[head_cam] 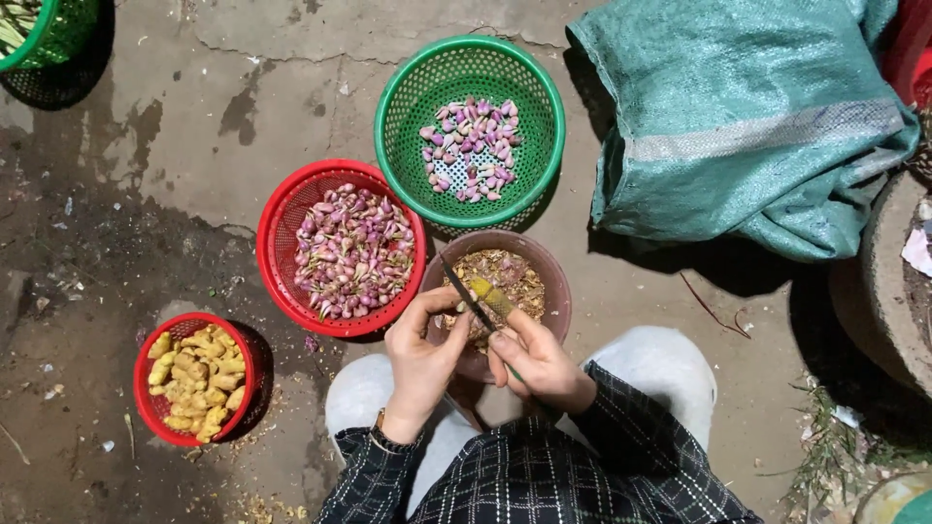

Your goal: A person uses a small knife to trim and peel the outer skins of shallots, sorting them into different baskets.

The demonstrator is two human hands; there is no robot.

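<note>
Checked sleeves and pale knees sit right at the bottom of the view, with both hands working over a brown bowl (544, 267) of papery peelings. Biggest thing around is the green sack (748, 116) slumped at upper right on the cracked concrete. Next down in size: the green basket (398, 87) with a thin layer of peeled cloves (471, 147), then the red basket (277, 209) heaped with unpeeled ones (351, 252), then a small red basket (146, 388) of ginger (199, 380) off to the left.

Left hand (419, 351) is closed around something small (hidden by the fingers, probably a clove). Right hand (536, 361) is clamped on a knife (466, 294), blade angled up over the bowl.

Looks like mid-peel to me. Next bit calls for a shallow, controlled cut, keeping the thumb clear.
</note>
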